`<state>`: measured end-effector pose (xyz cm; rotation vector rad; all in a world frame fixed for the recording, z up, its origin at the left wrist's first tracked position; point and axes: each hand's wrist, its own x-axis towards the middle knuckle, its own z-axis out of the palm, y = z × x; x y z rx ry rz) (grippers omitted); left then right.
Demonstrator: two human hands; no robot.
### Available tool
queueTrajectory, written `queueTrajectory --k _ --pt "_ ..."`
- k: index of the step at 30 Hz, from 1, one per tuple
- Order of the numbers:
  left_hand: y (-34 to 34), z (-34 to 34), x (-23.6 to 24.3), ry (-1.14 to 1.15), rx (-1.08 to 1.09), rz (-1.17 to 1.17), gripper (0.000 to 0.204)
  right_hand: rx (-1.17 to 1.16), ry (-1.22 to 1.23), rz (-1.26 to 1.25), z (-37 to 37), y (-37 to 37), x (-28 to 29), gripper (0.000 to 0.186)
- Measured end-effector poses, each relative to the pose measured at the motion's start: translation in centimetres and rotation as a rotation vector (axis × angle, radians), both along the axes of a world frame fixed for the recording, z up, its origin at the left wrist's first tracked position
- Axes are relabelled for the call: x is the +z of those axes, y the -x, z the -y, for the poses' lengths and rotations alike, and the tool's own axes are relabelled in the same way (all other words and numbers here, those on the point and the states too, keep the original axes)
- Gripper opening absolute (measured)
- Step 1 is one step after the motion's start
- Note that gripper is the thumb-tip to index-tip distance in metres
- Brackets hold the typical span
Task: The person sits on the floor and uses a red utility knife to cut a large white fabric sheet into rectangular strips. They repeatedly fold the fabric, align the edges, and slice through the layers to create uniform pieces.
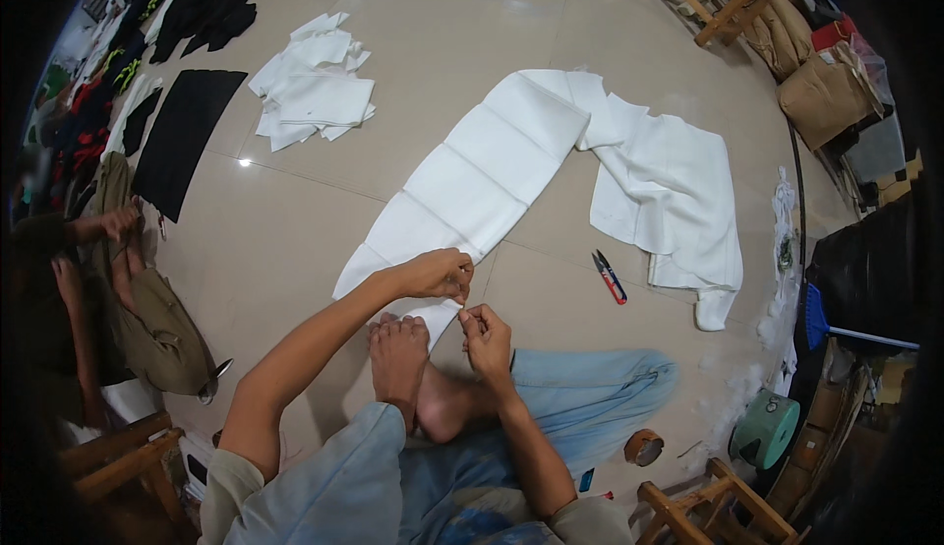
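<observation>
A long strip of white knit fabric (452, 171) with evenly spaced cross lines lies on the floor in front of me. My left hand (440, 275) rests over its near end, fingers closed on the right-hand edge. Just below, my right hand (484, 338) is pinched at the same edge, close to the left fingertips. Whatever fine thread may be between the fingers is too small to make out. My bare foot (398, 348) presses on the fabric's near corner. Red-handled thread snips (610, 277) lie to the right of the strip.
Folded white fabric (678, 191) adjoins the strip's far end. White pieces (315, 88) are piled far left, beside a black fabric panel (192, 137). Another person (147, 319) sits at the left. Wooden stools (723, 506), a green roll (765, 429) and a blue brush (816, 319) stand right.
</observation>
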<state>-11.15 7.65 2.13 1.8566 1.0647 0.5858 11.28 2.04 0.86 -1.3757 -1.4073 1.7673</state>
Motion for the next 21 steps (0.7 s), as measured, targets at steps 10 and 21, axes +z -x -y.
queueTrajectory --k 10,21 --pt "-1.0 3.3 0.9 -0.020 0.427 0.040 0.037 -0.368 0.105 -0.349 1.0 0.2 2.9 0.018" --pt "1.7 7.3 -1.7 -0.296 0.657 -0.771 0.063 -0.558 0.304 -0.575 -0.7 -12.1 5.1 0.011"
